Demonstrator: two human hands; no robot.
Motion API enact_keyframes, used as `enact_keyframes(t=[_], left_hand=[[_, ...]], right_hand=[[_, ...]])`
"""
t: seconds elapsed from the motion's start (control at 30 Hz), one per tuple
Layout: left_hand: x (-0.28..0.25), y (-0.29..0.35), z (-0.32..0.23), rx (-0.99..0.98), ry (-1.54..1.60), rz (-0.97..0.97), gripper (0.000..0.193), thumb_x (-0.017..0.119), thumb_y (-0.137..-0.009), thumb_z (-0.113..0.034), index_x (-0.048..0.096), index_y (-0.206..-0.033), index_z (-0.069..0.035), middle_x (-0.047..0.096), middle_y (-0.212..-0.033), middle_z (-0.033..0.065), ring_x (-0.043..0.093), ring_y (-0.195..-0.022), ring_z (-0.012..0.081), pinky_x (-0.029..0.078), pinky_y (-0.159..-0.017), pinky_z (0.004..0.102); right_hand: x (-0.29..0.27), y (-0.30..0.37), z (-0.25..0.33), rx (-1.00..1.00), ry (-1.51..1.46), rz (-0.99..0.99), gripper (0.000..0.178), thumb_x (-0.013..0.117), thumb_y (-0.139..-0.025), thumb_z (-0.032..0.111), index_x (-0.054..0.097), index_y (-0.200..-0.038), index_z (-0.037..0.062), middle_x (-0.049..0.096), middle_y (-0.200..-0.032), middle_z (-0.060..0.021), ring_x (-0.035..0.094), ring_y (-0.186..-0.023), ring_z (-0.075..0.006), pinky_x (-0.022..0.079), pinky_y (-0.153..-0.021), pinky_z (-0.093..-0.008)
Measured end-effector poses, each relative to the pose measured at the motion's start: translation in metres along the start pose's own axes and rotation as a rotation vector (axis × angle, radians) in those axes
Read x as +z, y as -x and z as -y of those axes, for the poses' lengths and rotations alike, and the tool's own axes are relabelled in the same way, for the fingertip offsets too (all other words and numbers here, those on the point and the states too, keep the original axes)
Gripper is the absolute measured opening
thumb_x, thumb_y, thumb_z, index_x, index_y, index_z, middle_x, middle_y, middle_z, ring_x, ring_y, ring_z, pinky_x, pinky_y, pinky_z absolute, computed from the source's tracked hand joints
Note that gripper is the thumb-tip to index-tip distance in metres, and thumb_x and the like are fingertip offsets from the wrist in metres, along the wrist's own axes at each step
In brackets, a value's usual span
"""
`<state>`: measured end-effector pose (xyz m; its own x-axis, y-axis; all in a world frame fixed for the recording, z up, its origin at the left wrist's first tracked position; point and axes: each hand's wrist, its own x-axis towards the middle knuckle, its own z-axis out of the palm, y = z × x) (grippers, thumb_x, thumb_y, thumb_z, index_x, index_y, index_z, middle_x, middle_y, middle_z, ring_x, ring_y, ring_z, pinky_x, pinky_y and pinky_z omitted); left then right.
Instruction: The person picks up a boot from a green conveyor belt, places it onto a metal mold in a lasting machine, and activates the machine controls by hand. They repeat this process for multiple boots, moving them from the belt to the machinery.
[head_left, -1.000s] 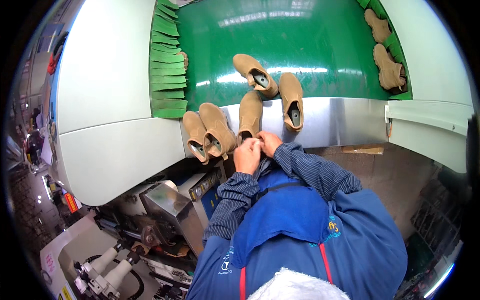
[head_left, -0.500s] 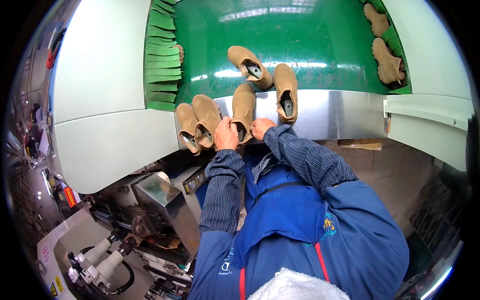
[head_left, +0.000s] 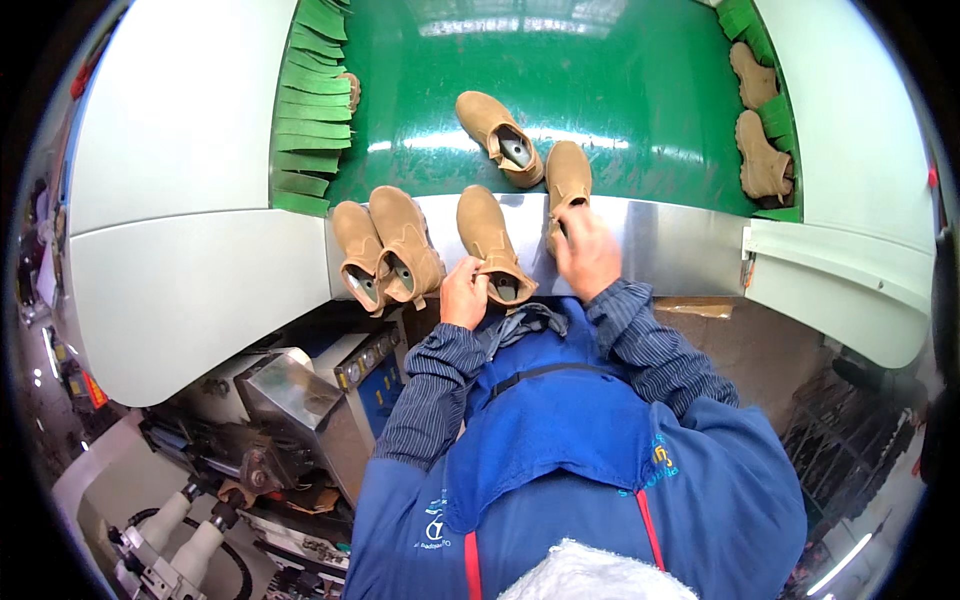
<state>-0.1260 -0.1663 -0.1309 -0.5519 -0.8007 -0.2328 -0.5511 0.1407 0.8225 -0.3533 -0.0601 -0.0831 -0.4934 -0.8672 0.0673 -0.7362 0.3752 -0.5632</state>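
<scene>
A tan ankle boot (head_left: 484,222) lies on the metal ledge, its toe pointing away and its opening towards me. My left hand (head_left: 464,293) pinches the left side of this boot's collar. To its right, another tan boot (head_left: 569,172) reaches from the ledge onto the green surface. My right hand (head_left: 590,254) is closed on that boot's collar, fingers curled over the opening and partly hiding it. Two more boots, the outer one (head_left: 356,243) and the inner one (head_left: 402,232), lie side by side at the left. Grey-green inserts show inside several boots.
Beyond the metal ledge (head_left: 668,240) runs a green belt (head_left: 620,90) with one tan boot (head_left: 492,128) on it. Green strip curtains (head_left: 312,135) hang at both sides, with more boots (head_left: 763,155) by the right one. Machinery (head_left: 255,455) stands at the lower left.
My right hand has left the middle boot and moved right onto the neighbouring boot's collar. The middle boot's opening has swung slightly right, with my left hand still at its collar.
</scene>
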Motion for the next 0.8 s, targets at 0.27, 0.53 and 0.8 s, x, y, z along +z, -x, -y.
enact_keyframes(t=[0.27, 0.53, 0.8], left_hand=[[0.023, -0.026, -0.061, 0.186, 0.072, 0.066, 0.034, 0.069, -0.085, -0.007, 0.063, -0.119, -0.001, 0.065, -0.121, 0.0138, 0.064, -0.113, 0.0311, 0.051, -0.096, 0.0408], [0.092, -0.063, -0.09, 0.185, -0.865, 0.505, 0.029, 0.069, -0.086, -0.021, 0.075, -0.112, -0.009, 0.073, -0.115, 0.0122, 0.066, -0.116, 0.0273, 0.047, -0.102, 0.046], [0.091, -0.065, -0.096, 0.164, -0.802, 0.746, 0.035, 0.067, -0.09, -0.037, 0.078, -0.107, -0.009, 0.076, -0.109, 0.017, 0.071, -0.107, 0.0332, 0.052, -0.097, 0.0472]], right_hand=[[0.01, -0.034, -0.084, 0.34, -0.101, 0.173, 0.033, 0.064, -0.088, 0.015, 0.072, -0.12, 0.008, 0.074, -0.1, -0.0219, 0.072, -0.099, -0.039, 0.056, -0.089, -0.0466], [0.007, 0.043, -0.092, 0.331, -0.516, 0.25, 0.038, 0.053, -0.085, 0.004, 0.074, -0.117, 0.0031, 0.077, -0.106, -0.0179, 0.075, -0.101, -0.0265, 0.056, -0.092, -0.036], [-0.02, 0.057, -0.097, 0.42, -0.705, 0.227, 0.04, 0.051, -0.087, -0.005, 0.074, -0.12, -0.0007, 0.078, -0.108, -0.0107, 0.072, -0.1, -0.016, 0.055, -0.092, -0.0295]])
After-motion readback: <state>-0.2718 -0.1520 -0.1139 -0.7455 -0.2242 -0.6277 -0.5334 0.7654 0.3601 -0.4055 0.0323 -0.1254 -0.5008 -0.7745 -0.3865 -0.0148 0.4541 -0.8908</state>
